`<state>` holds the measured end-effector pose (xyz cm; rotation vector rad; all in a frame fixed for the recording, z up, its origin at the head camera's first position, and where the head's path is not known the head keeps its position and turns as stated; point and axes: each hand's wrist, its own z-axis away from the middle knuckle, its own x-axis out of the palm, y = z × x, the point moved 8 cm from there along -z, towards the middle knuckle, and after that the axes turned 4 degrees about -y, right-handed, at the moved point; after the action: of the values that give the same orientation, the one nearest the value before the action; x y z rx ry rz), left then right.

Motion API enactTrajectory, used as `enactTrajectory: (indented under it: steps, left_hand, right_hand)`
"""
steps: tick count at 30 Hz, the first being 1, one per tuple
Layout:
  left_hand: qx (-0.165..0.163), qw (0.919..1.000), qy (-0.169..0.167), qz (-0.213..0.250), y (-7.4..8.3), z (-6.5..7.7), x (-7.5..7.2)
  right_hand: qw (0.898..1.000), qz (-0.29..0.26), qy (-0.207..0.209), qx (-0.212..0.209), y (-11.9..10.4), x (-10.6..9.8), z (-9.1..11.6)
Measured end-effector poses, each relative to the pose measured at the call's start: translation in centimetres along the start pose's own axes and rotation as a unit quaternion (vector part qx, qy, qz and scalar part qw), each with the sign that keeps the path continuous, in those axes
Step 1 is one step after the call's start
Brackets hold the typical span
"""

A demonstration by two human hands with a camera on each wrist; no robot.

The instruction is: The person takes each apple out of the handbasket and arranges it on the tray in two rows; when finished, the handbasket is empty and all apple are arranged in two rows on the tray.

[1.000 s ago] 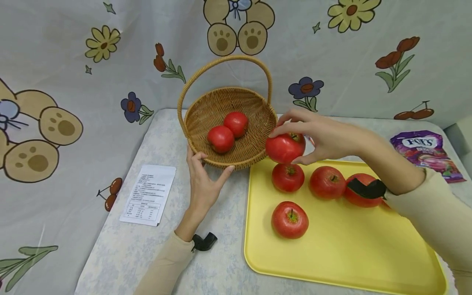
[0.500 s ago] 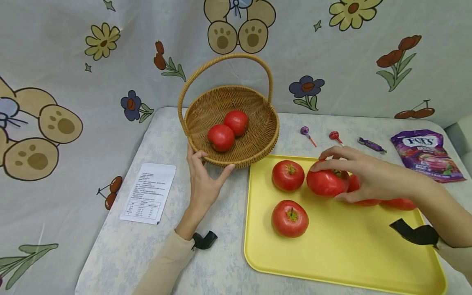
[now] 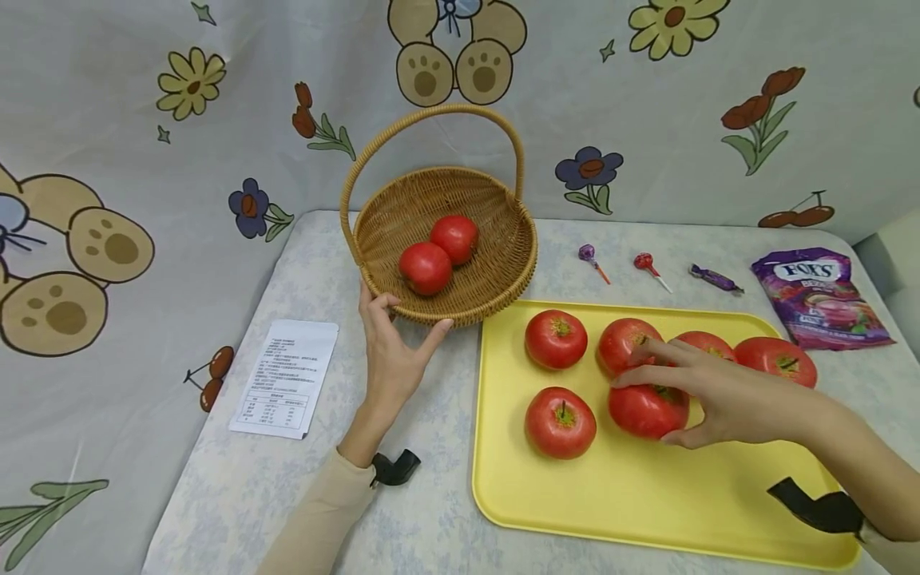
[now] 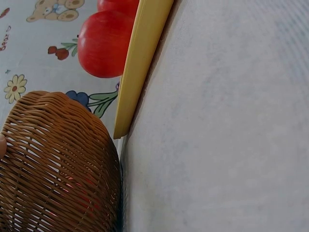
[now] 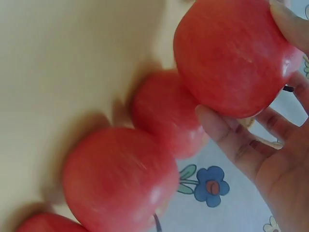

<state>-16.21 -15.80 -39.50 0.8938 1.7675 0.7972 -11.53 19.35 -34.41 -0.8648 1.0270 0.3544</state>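
My left hand [image 3: 394, 367] grips the near rim of a wicker basket [image 3: 496, 275], thumb and fingers at its edge. Two red apples [image 3: 426, 268] lie inside the tilted basket. Over the yellow tray [image 3: 690, 511], my right hand [image 3: 733, 395] holds a red apple [image 3: 647, 414] between thumb and fingers. In the right wrist view, that held apple [image 5: 231, 53] sits higher than the apples [image 5: 120, 179] behind it. A row of apples [image 3: 557, 339] lies along the tray's far side, and another apple [image 3: 561, 423] sits at the tray's left.
Behind the tray lie two lollipops [image 3: 644, 263], a purple wrapped candy [image 3: 714, 279] and a purple candy bag [image 3: 819, 299]. A printed white packet [image 3: 287, 379] lies left of my left hand. A patterned cloth [image 3: 647, 112] hangs behind the table.
My right hand has carried the apple away from the basket's side, rightward and then nearer over the tray. My left hand stays on the basket.
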Motion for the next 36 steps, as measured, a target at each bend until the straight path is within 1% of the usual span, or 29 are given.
enactTrajectory:
  steps: [4, 11, 16, 25, 30, 36]
  left_hand:
    - [0.000, 1.0000, -0.001, -0.001, 0.0, 0.0, 0.0]
    - [0.000, 1.0000, 0.000, -0.002, -0.1, 0.0, 0.0]
    - [-0.001, 1.0000, -0.001, 0.000, 0.0, 0.0, 0.0]
    - [0.001, 1.0000, -0.002, -0.004, 0.1, 0.0, -0.1]
    - [-0.001, 1.0000, -0.003, -0.003, 0.0, 0.0, 0.0]
    - [-0.004, 1.0000, -0.005, -0.001, 0.0, 0.1, -0.1]
  right_hand:
    - [1.000, -0.011, -0.012, 0.000, 0.0, 1.1, 0.0]
    - [1.000, 0.018, -0.007, 0.012, 0.3, 2.3, -0.2]
    - [1.000, 0.026, -0.009, 0.006, 0.1, 3.1, -0.4]
    - [0.999, 0.032, -0.003, 0.010, -0.3, 3.3, -0.7]
    - [0.998, 0.056, 0.002, 0.000, -0.7, 3.7, -1.0]
    - [0.997, 0.072, 0.002, -0.013, -1.1, 3.9, -1.1]
